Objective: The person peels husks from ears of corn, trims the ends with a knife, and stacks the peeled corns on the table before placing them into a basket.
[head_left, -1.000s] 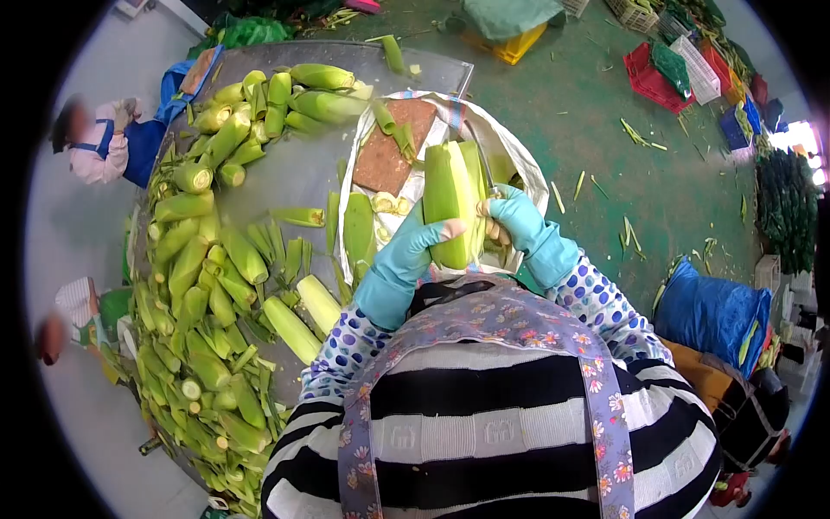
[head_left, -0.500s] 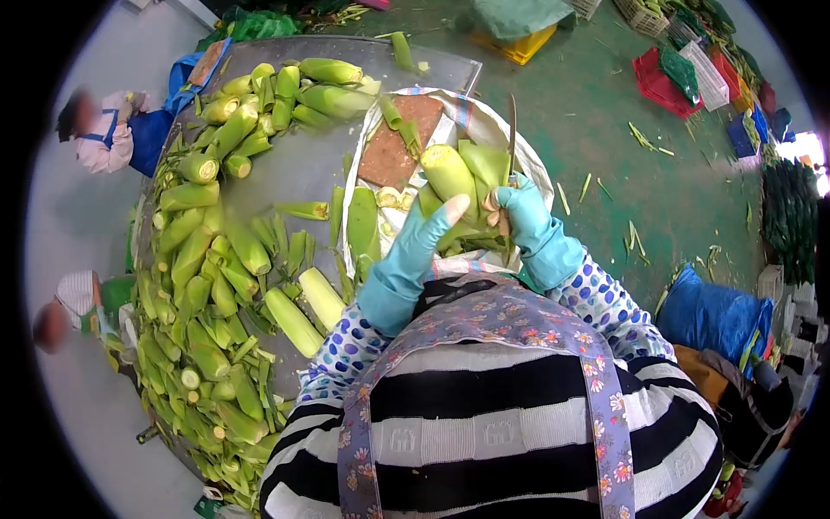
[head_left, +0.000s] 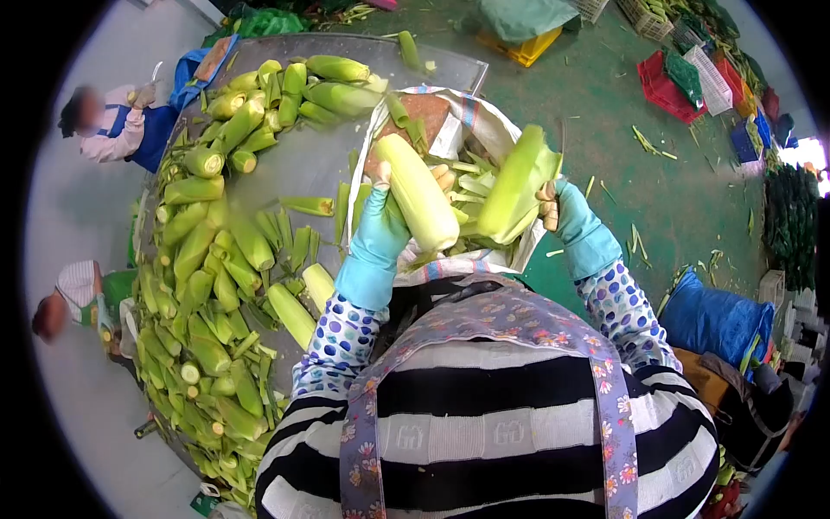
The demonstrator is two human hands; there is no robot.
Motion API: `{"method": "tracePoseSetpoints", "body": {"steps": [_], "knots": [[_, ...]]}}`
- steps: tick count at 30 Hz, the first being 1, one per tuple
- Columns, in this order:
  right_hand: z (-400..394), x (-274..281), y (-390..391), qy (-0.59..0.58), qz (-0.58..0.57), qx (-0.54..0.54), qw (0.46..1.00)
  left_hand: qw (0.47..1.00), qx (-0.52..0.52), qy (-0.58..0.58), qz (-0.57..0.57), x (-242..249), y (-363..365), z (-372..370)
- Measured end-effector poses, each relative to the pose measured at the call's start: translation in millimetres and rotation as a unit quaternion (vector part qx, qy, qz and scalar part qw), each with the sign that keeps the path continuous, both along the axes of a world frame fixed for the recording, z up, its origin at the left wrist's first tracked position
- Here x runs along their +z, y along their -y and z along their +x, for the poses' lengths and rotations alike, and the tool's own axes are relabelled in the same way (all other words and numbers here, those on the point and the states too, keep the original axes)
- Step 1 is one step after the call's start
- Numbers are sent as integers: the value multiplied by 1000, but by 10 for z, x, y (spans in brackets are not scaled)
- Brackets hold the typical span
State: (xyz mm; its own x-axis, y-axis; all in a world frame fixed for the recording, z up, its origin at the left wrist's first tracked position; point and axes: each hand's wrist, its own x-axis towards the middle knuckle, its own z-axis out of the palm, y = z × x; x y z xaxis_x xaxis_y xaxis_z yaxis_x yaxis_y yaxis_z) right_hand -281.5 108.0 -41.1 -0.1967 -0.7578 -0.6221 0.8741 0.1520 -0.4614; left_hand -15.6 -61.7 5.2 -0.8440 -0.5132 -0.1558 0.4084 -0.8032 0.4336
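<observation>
In the head view my left hand [head_left: 376,229], in a blue-green glove with bare fingertips, is closed around a pale green ear of corn [head_left: 419,195] with smooth inner husk. My right hand [head_left: 566,208], gloved the same way, grips a large piece of outer husk [head_left: 516,186], apart from the ear. A thin dark blade [head_left: 563,138] rises above this hand; its handle is hidden. Below both hands, a white sack [head_left: 510,104] lies open with husk scraps [head_left: 474,183] inside. At its far left corner sits a reddish-brown block [head_left: 428,112].
A metal table [head_left: 294,177] on the left carries a heap of unpeeled ears [head_left: 207,346] and two paler ears [head_left: 292,316] near my left forearm. Two people are beyond the table. Crates [head_left: 666,86] and a blue bag [head_left: 713,311] stand on the green floor [head_left: 596,112].
The outer husk has come off the ear. My hands have moved apart, the left tilting the ear leftward and the right carrying the husk to the right.
</observation>
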Motion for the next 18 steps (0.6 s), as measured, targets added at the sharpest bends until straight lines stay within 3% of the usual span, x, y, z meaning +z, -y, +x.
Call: {"method": "tracePoseSetpoints", "body": {"steps": [2, 3, 5, 6, 7, 9, 13, 15, 18], "knots": [[81, 160, 66, -262, 119, 44, 957, 1000, -3, 13, -23, -1, -16, -41], [15, -111, 104, -299, 39, 68, 951, 999, -5, 29, -45, -7, -29, -64], [323, 338, 176, -495, -21, 36, 868, 999, -3, 30, -39, -82, -43, -122], [403, 387, 170, -424, -56, 29, 904, 999, 0, 32, -32, -134, -55, -153], [485, 550, 208, -392, -14, 94, 915, 999, 2, 35, -23, -166, -80, -175], [681, 592, 285, -362, -61, 168, 915, 999, 1, 39, -25, -47, -150, -218], [778, 464, 332, -370, -79, 161, 912, 996, -14, 59, -59, -47, -144, -219], [792, 383, 313, -569, -114, 188, 793, 991, -21, 97, -86, -158, -138, -191], [840, 422, 300, -601, -96, 186, 771, 986, -20, 99, -135, -38, -178, -193]]}}
